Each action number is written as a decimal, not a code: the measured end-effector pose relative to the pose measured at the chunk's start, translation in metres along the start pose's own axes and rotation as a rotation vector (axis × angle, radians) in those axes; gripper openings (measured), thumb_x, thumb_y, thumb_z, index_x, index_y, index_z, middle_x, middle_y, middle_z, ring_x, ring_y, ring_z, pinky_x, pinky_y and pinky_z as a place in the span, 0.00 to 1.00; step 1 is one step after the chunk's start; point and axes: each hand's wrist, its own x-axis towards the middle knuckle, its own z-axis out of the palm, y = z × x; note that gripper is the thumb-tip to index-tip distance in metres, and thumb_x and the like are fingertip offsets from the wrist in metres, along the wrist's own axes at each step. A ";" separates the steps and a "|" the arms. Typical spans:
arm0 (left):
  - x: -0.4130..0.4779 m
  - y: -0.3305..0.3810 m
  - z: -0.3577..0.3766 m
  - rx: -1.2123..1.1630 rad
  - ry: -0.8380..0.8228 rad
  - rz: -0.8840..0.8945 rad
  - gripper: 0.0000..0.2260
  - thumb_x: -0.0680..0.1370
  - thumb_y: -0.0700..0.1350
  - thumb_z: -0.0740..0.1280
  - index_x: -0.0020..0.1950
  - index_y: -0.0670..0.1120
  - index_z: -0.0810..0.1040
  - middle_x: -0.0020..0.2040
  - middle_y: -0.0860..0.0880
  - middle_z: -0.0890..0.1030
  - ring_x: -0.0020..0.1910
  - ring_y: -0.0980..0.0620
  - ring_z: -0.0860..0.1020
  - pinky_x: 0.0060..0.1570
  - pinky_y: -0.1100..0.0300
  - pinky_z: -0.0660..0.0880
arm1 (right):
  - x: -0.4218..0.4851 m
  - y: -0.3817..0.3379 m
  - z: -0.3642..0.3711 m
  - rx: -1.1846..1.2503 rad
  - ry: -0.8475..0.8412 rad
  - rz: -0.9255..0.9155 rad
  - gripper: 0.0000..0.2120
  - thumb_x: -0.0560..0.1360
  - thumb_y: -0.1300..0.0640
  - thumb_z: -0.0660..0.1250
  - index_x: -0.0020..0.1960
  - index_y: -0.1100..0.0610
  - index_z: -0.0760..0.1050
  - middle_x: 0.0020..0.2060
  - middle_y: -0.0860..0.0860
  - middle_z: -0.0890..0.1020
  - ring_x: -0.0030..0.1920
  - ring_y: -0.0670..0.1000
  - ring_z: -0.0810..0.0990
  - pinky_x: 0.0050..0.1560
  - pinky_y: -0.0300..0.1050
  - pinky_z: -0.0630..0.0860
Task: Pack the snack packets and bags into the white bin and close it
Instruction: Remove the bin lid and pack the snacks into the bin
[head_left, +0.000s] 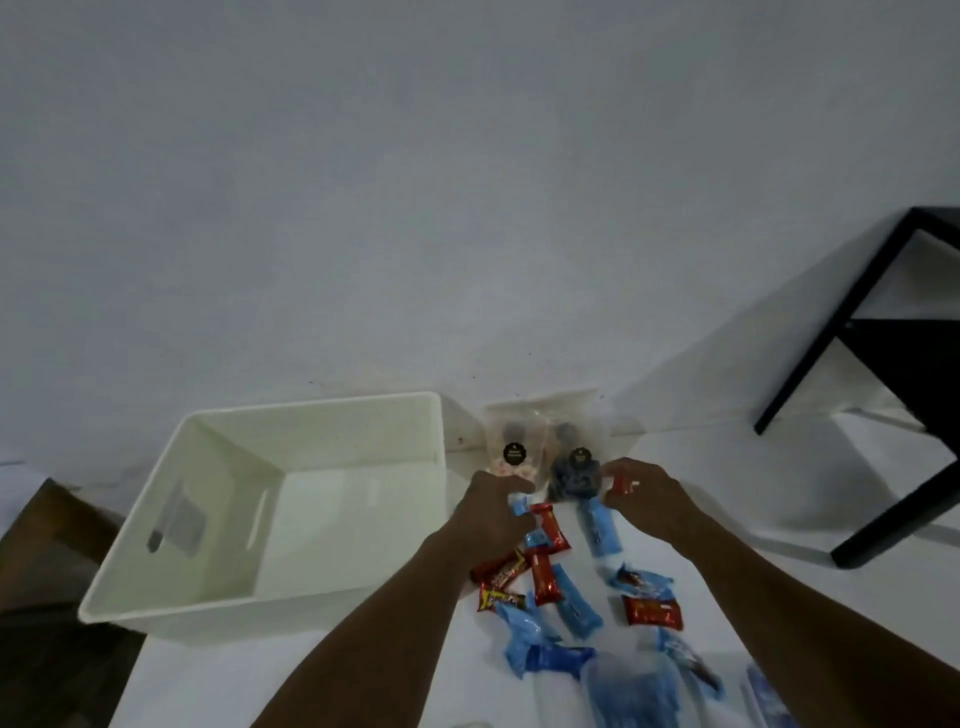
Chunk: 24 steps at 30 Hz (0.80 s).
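white plastic, smooth and boxy, the open bin (270, 499) sits left of centre in my frame on a pale table (779, 467), nothing inside it. glossy crinkled snack packets (561, 587), red and blue, lie scattered just right of it toward the lower middle. two clear bags (545, 457) with round black labels stand behind them. i see my left hand (493, 514) curled on a blue packet (519, 503), and my right hand (644, 493) pinching a small red packet (621, 484) between fingertips.
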 end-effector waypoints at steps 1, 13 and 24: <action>0.023 -0.011 0.009 0.017 0.010 -0.004 0.18 0.69 0.53 0.74 0.58 0.52 0.82 0.58 0.45 0.79 0.54 0.47 0.81 0.53 0.58 0.79 | 0.016 0.007 -0.002 0.019 -0.009 -0.005 0.15 0.74 0.55 0.70 0.60 0.52 0.77 0.59 0.51 0.80 0.59 0.53 0.78 0.62 0.49 0.75; 0.154 -0.049 0.041 0.007 0.107 -0.042 0.15 0.69 0.37 0.75 0.54 0.46 0.84 0.49 0.56 0.83 0.47 0.61 0.80 0.52 0.61 0.75 | 0.152 0.053 0.033 0.170 -0.106 -0.015 0.11 0.70 0.62 0.72 0.48 0.48 0.78 0.46 0.45 0.81 0.43 0.41 0.79 0.42 0.31 0.74; 0.118 -0.017 -0.001 0.074 0.326 0.033 0.11 0.75 0.37 0.68 0.51 0.50 0.85 0.51 0.54 0.85 0.49 0.57 0.82 0.47 0.69 0.72 | 0.103 -0.003 -0.003 0.285 0.153 -0.078 0.09 0.70 0.69 0.72 0.48 0.60 0.83 0.45 0.53 0.84 0.47 0.52 0.81 0.53 0.45 0.78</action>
